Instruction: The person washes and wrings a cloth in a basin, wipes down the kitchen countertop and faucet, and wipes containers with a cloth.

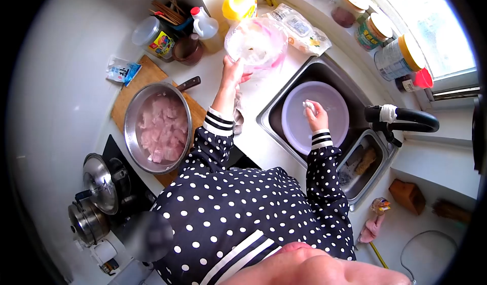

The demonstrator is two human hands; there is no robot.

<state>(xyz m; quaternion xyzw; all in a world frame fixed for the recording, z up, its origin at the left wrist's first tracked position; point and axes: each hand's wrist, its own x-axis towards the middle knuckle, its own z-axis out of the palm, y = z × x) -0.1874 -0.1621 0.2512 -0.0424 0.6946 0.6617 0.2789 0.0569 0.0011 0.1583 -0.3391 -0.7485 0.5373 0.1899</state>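
My left hand [233,73] grips the near edge of a clear plastic bag [276,36] with pink markings, which stands open on the counter. Something whitish lies inside it, too unclear to name. Over a lavender basin [289,127] in the sink, my right hand [317,116] is closed, a small white lump [307,105] at its fingertips. What the lump is, I cannot make out. To the left, a metal bowl [131,148] of pale pink raw meat pieces [162,125] rests on a wooden cutting board [124,102].
A knife [188,84] lies behind the bowl. Bottles, a wipes pack [299,28] and a yellow jug [240,2] line the back. The black faucet [406,118] juts over the small sink [362,163]. Pots [89,219] stand at the lower left.
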